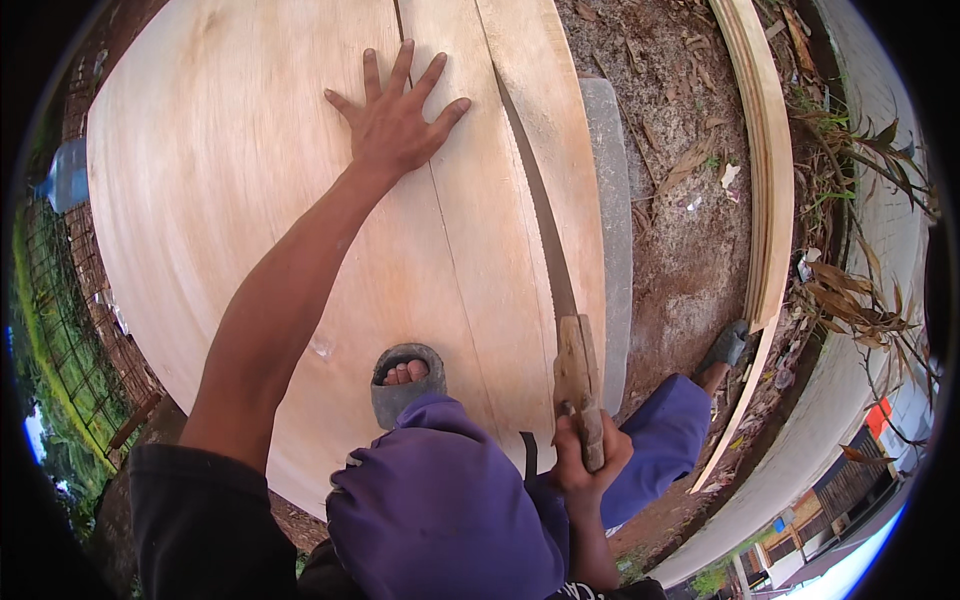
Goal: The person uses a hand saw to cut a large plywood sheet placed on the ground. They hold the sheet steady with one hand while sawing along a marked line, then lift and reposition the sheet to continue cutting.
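A large pale plywood sheet [240,180] lies beneath me. My left hand [395,130] presses on it, palm down and fingers spread, over a thin dark line running along the board. In my right hand [590,460] is the wooden handle [577,365] of a handsaw, with my fingers wrapped round its lower end. The saw's long, tapering blade [543,220] points away from me along a cut in the sheet, near its right edge. How deep the blade sits is hard to see. My left foot, in a dark slipper [408,385], rests on the sheet.
A grey slab [610,190] shows past the sheet's right edge. Further right, long plywood strips [765,150] lie stacked on leaf-strewn dirt, with my right foot [725,345] beside them. Dry plants [860,285] stand near a wall. At left are a blue jug [68,178] and wire mesh [60,290].
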Motion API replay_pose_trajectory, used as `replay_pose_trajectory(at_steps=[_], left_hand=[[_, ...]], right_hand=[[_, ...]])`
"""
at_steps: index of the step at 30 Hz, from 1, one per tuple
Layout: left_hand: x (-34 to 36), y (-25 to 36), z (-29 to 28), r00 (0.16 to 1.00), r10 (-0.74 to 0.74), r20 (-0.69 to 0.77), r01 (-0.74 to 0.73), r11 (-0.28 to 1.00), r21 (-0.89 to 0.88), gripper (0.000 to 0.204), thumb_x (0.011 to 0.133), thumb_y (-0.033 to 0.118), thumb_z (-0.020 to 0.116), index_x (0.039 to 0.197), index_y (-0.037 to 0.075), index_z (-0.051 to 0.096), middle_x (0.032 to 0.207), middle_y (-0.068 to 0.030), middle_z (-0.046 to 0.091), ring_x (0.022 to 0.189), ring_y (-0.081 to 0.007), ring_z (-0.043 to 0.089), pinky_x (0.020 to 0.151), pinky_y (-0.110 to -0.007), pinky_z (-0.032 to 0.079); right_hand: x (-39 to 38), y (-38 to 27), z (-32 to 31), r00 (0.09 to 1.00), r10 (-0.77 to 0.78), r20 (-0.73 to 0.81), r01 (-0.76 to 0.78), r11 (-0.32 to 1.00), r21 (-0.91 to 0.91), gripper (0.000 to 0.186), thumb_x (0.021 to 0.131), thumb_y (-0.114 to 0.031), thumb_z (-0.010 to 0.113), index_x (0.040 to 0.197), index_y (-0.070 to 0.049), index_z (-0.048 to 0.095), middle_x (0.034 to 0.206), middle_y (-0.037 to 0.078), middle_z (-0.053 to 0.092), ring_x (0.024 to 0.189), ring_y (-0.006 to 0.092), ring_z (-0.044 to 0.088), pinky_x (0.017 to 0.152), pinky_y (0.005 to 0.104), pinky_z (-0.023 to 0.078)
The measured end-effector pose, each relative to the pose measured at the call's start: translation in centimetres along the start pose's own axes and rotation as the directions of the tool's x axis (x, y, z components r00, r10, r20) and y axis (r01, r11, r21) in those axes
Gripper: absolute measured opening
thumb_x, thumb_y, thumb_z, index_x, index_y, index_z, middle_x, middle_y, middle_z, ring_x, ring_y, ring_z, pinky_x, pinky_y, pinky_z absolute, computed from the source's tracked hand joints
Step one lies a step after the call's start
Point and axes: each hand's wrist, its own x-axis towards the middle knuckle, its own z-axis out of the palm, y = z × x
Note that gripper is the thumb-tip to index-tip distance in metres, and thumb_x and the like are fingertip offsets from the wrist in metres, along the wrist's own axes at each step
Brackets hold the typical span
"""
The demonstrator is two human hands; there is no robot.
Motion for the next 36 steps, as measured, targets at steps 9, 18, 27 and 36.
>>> replay_pose_trajectory(at_steps=[9, 18, 27, 36], left_hand=[[-0.5, -0.8, 0.6, 1.000, -0.010, -0.014, 0.010, 1.000, -0.002, 0.074, 0.096, 0.076, 0.046, 0.158, 0.036, 0.042, 0.172, -0.0017, 0.023, 0.158, -0.0399, 0.011, 0.110, -0.087, 0.006], [-0.2, 0.1, 0.4, 1.000, -0.001, 0.006, 0.001, 1.000, 0.024, 0.074, 0.096, 0.076, 0.045, 0.158, 0.037, 0.041, 0.172, -0.0021, 0.023, 0.158, -0.0403, 0.011, 0.110, -0.087, 0.006], [-0.6, -0.9, 0.5, 1.000, -0.020, 0.005, 0.020, 1.000, 0.008, 0.075, 0.095, 0.077, 0.045, 0.158, 0.037, 0.041, 0.172, -0.0024, 0.023, 0.159, -0.0399, 0.009, 0.110, -0.087, 0.007], [-0.3, 0.0, 0.3, 1.000, -0.008, 0.008, 0.008, 1.000, 0.004, 0.074, 0.095, 0.077, 0.047, 0.158, 0.037, 0.042, 0.172, -0.0025, 0.023, 0.159, -0.0400, 0.009, 0.110, -0.087, 0.006]], right_hand=[[9.7, -1.1, 6.3, 1.000, 0.021, -0.008, -0.019, 0.991, 0.134, 0.035, 0.090, -0.005, 0.069, 0.066, -0.002, 0.044, 0.053, 0.001, 0.042, 0.054, 0.0026, 0.038, 0.045, 0.0306, 0.031], [3.7, -0.3, 2.5, 0.998, 0.057, -0.015, -0.055, 0.994, 0.093, 0.024, 0.087, 0.000, 0.069, 0.069, -0.001, 0.053, 0.055, 0.000, 0.047, 0.053, 0.0027, 0.044, 0.046, 0.0275, 0.033], [5.4, -0.5, 4.0, 0.999, 0.039, -0.005, -0.039, 0.998, 0.048, 0.029, 0.087, -0.001, 0.070, 0.068, -0.002, 0.049, 0.053, 0.000, 0.045, 0.051, 0.0030, 0.044, 0.045, 0.0293, 0.032], [10.8, -1.6, 7.2, 1.000, -0.017, -0.011, 0.018, 0.998, 0.064, 0.030, 0.088, -0.001, 0.068, 0.067, -0.002, 0.047, 0.054, 0.001, 0.043, 0.053, 0.0031, 0.041, 0.045, 0.0298, 0.032]])
